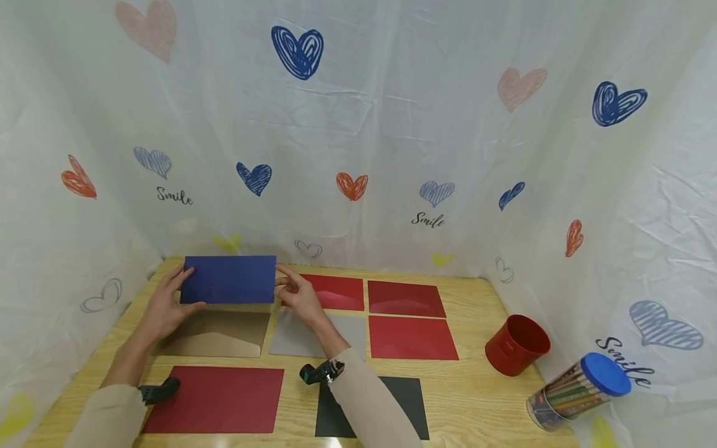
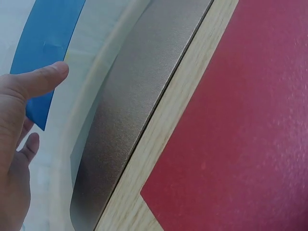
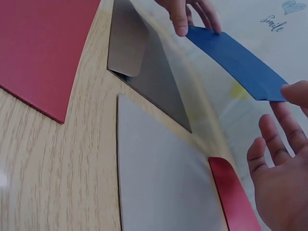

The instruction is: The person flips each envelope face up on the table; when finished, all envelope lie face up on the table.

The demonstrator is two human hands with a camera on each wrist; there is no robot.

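Both hands hold a blue envelope (image 1: 229,280) raised and tilted upright at the back left of the table. My left hand (image 1: 167,303) grips its left end, with the thumb (image 2: 48,79) on the near face in the left wrist view. At the other end, my right hand (image 1: 303,300) pinches the edge between thumb and index finger; its other fingers (image 3: 276,139) are spread in the right wrist view. A brown envelope (image 1: 218,333) with its flap showing lies just below the blue one. To its right, partly behind the right forearm, is a grey envelope (image 1: 294,339).
Red envelopes (image 1: 406,298) lie in rows at the back right. Nearer are a dark red envelope (image 1: 224,398) and a blackish one (image 1: 406,398) under the right forearm. A red cup (image 1: 512,354) and a blue-lidded pencil tub (image 1: 577,392) stand at right. Printed white curtain (image 1: 381,124) surrounds the table.
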